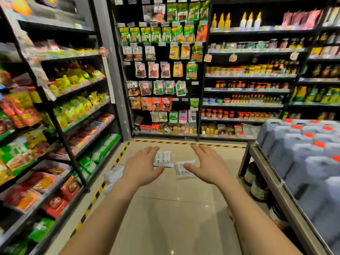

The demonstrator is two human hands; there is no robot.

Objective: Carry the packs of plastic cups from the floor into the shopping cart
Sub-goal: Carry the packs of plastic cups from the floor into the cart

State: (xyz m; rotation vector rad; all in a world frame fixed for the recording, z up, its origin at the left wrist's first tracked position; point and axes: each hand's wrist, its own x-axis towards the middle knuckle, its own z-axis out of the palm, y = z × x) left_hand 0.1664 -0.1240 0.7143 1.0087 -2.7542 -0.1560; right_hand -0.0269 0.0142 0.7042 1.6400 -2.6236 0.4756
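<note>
Two packs of plastic cups lie on the beige tiled floor ahead of me. One clear pack (163, 159) shows between my hands, and a second white pack (181, 169) lies just right of it. My left hand (142, 166) is stretched out with straight fingers, left of the first pack and in front of its left edge. My right hand (207, 163) is spread open the same way, its thumb over the second pack. Neither hand holds anything. More white packs (115, 174) lie by the left shelf's foot. No shopping cart is in view.
Stocked shelves (60, 111) line the left side, and hanging snack packs (161, 70) and sauce shelves close the aisle's far end. A metal rack (272, 173) of large grey jugs (303, 150) stands at the right. Yellow-black tape (95, 197) edges the floor.
</note>
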